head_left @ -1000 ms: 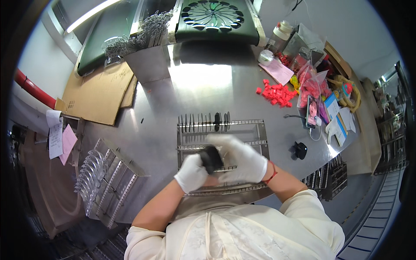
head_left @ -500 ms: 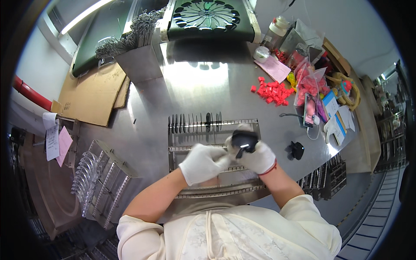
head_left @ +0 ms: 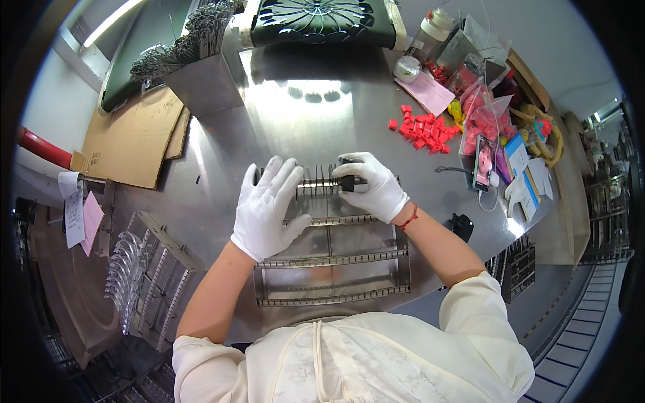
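Metal rack, slotted bars, lying on the steel table in front of the person. Thin dark discs, a row standing on edge along the rack's far bar, between and partly hidden by the hands. Left hand, white glove, fingers spread wide, laid over the left end of the row; whether it presses on any disc cannot be told. Right hand, white glove, thumb and fingers closed about a black piece at the row's right end, on the far bar. Second black piece, on the table beyond the right forearm. Red blocks, loose pile, farther back at right. Clear lenses, set in a smaller rack at left.
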Demonstrator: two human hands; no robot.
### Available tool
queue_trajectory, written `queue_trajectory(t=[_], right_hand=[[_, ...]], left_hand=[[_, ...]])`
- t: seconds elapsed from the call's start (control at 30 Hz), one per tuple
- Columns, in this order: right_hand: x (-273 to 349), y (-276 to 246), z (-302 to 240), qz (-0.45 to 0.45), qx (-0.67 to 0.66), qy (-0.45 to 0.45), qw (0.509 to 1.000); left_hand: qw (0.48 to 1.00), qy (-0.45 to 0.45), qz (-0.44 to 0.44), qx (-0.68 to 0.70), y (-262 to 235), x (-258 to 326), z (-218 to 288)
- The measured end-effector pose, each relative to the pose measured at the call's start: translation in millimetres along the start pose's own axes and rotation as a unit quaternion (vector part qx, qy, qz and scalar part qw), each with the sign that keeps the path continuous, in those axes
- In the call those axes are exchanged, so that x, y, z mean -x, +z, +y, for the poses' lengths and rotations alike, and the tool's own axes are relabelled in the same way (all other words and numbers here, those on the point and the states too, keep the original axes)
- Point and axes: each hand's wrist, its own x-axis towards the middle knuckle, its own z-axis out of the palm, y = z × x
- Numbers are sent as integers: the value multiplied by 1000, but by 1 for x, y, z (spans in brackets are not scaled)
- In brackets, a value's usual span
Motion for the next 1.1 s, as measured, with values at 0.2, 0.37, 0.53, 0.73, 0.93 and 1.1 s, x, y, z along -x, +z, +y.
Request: queue_trajectory(t=[0.2,0.37,0.53,0.73,0.93,1.1], right_hand=[[1,-12,-5,-16,92,-10,996],[11,-30,4,-18,86,-7,996],[18,-45,7,-25,79,-4,997],[14,-42,8,-59,75,-13,995],[7,-31,5,-29,45,-7,999],[5,-33,3,-39,90,-63,993]], left_hand=[[1000,-3,-8,-21,9,15,9],[999,-23,1,-33,14,24,8],[999,-22,16,-36,17,23,8],[999,-23,3,-37,17,22,8],[999,-14,12,-34,17,20,9],[999,-32,2,-19,15,19,11]])
